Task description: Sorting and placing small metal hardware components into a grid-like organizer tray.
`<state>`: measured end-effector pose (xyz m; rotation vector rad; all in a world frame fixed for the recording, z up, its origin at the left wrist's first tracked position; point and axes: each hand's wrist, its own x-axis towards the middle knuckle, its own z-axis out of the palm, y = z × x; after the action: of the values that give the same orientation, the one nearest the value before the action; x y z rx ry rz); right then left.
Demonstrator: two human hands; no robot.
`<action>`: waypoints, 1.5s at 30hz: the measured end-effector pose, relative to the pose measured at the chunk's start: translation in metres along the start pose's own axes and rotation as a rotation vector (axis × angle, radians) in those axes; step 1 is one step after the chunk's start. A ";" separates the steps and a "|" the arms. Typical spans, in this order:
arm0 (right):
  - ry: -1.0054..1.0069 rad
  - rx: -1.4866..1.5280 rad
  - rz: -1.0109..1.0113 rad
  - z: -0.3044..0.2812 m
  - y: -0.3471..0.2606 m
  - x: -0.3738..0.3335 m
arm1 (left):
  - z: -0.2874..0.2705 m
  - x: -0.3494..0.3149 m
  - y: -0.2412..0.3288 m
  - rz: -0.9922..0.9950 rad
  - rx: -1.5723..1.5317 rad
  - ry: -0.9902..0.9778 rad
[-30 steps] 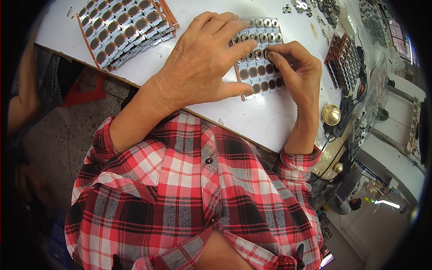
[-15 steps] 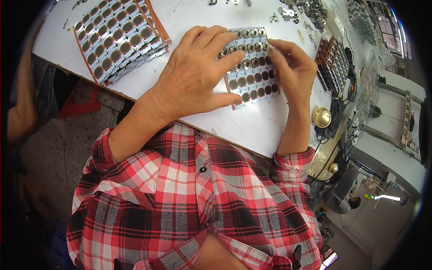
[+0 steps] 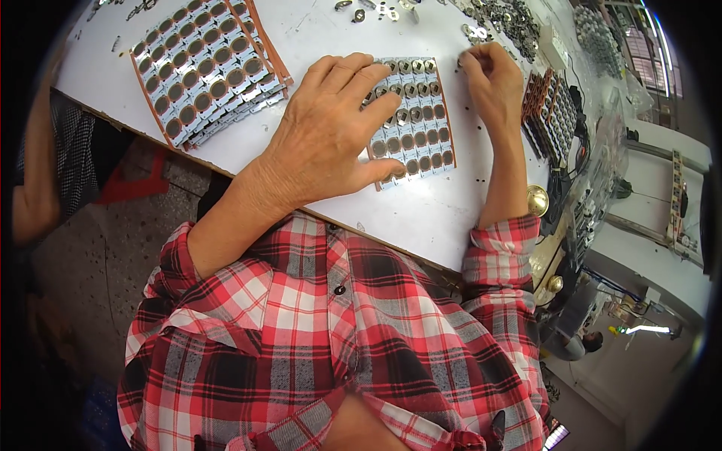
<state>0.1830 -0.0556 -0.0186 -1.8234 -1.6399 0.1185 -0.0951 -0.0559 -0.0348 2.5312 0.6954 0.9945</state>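
Observation:
A pale panel (image 3: 429, 139) of small circuit boards lies on the white table, near its front edge. Its nearer rows show dark round discs, while shiny metal pieces (image 3: 418, 89) sit on the farther rows. My left hand (image 3: 331, 128) rests on the panel's left side with thumb and fingers spread, hiding part of it. Right of the panel, apart from it, my right hand (image 3: 492, 86) is closed with thumb and forefinger together beside some loose metal parts (image 3: 475, 32). Anything between those fingertips is too small to make out.
A stack of similar panels (image 3: 199, 71) lies at the left, and another stack (image 3: 553, 116) stands at the right. A heap of metal parts (image 3: 519, 30) is at the far right. A brass-coloured dome (image 3: 537, 201) sits beside my right forearm. Another person's arm (image 3: 37, 165) shows at far left.
My right hand has left the panel's right edge and moved right and away from me, toward the loose metal parts. My left hand stays spread on the panel.

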 end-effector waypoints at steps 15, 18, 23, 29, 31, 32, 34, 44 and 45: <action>0.013 0.380 0.465 -0.042 -0.009 -0.055 | 0.000 0.002 -0.001 0.005 0.008 0.003; -0.001 0.420 0.428 -0.044 -0.008 -0.059 | -0.001 0.003 -0.001 0.006 0.018 -0.009; -0.130 0.438 0.167 -0.043 -0.006 -0.068 | -0.003 0.004 0.000 0.009 0.028 -0.013; -0.158 0.068 0.002 -0.041 -0.017 -0.066 | -0.002 0.003 0.000 0.007 0.028 -0.011; -0.121 0.039 -0.025 -0.040 -0.020 -0.066 | -0.001 0.002 -0.001 0.004 0.030 -0.008; -0.114 0.207 0.114 -0.040 -0.027 -0.066 | 0.000 0.002 -0.001 0.004 0.025 -0.010; -0.099 0.539 0.395 -0.041 -0.039 -0.067 | 0.000 0.002 -0.001 -0.001 0.023 -0.012; -0.236 0.584 0.380 -0.018 -0.057 -0.076 | -0.001 0.003 0.001 0.134 -0.004 -0.095; -0.241 0.562 0.342 -0.017 -0.054 -0.077 | 0.000 0.003 0.001 0.130 -0.011 -0.117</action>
<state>0.1299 -0.1340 -0.0050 -1.6598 -1.2517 0.8868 -0.0933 -0.0553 -0.0326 2.6284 0.4958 0.8792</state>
